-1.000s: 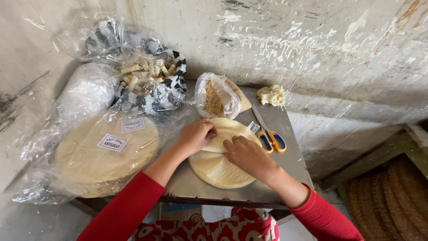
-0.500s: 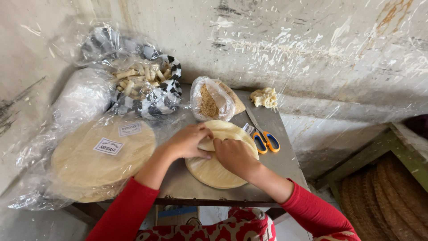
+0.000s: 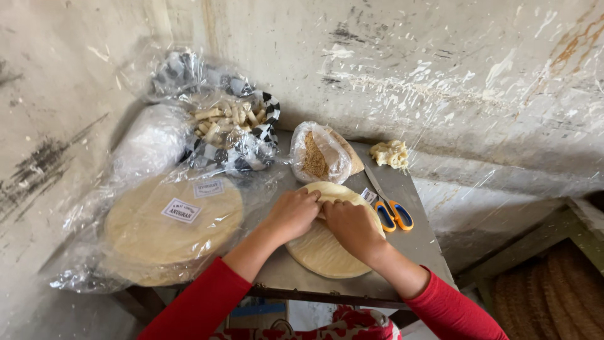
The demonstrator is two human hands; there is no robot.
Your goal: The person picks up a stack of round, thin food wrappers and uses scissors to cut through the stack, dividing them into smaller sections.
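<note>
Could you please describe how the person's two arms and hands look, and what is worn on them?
Both arms wear plain bright red long sleeves, the left sleeve and the right sleeve, pushed up so the forearms are uncovered. The left hand and the right hand are bare: no gloves, and no rings, watch or bracelets are visible. The sleeves show no print or markings.

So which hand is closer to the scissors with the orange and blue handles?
The right hand. It rests on the round flat dough sheet, just beside the scissors. The left hand is on the same sheet, farther from them, on the other side of the right hand.
</note>
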